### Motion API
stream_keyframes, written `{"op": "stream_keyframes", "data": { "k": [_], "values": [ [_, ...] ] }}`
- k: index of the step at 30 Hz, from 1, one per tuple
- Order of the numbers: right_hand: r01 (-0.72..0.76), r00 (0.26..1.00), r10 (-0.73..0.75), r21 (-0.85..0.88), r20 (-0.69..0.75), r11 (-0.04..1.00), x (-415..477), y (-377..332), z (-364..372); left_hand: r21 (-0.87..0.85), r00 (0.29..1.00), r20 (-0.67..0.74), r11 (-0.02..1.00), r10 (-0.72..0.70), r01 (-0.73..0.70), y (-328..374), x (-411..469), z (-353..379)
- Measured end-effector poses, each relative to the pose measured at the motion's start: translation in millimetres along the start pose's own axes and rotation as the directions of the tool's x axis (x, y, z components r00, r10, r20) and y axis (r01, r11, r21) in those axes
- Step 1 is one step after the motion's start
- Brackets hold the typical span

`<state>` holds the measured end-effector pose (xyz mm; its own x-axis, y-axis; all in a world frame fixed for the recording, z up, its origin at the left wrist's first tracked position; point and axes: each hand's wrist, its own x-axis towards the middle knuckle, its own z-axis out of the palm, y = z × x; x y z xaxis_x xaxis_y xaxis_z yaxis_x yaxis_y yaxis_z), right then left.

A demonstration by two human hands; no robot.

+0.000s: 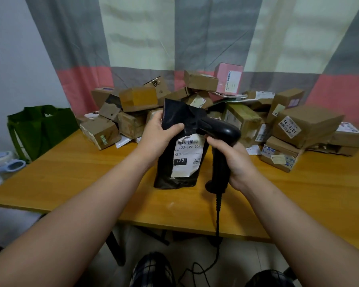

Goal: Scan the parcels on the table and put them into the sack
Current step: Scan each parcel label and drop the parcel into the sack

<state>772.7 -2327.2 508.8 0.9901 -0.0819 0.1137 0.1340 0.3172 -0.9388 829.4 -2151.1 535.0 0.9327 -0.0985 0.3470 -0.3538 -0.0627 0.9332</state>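
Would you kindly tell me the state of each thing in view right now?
black parcel: held upright by left hand, label facing camera
barcode scanner: gripped by right hand, head against parcel
green sack: upright, mouth open
cardboard boxes: piled on table

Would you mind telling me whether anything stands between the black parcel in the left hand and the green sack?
Nothing visible blocks it. The left hand holds the black mailer parcel over the wooden table top, which runs leftward to the green sack. The nearest cardboard box lies just right of the sack, behind that path.
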Motion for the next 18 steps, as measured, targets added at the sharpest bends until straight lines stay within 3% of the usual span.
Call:
{"op": "stream_keyframes", "data": {
  "k": [3, 6, 10, 13, 18],
  "values": [
    [0.037, 0.999, -0.035, -0.045, 0.032, 0.998, 1.9, 2.8, 7.6, 0.262, 1.0, 0.005, 0.965, 0.026, -0.026, 3.9, 2.2, -8.9],
    [0.077, 0.996, -0.073, -0.109, 0.041, 0.991, 5.5, 6.0, 11.5, 0.346, 0.995, 0.088, 0.938, -0.041, 0.008, 1.3, -2.3, -21.8],
    [0.123, 0.992, -0.118, -0.201, 0.034, 0.972, 8.8, 10.7, 15.2, 0.469, 0.997, 0.066, 0.881, 0.041, -0.067, -4.0, -11.9, -28.3],
    [0.147, 0.989, -0.145, -0.273, 0.03, 0.951, 10.3, 11.3, 19.0, 0.446, 0.992, -0.043, 0.891, 0.115, -0.084, -4.7, -10.6, -28.0],
    [0.231, 0.967, -0.254, -0.47, 0.014, 0.852, -3.4, 8.1, 17.1, 0.404, 0.995, -0.058, 0.913, 0.083, -0.053, -9.0, -0.5, -29.8]
  ]
}}
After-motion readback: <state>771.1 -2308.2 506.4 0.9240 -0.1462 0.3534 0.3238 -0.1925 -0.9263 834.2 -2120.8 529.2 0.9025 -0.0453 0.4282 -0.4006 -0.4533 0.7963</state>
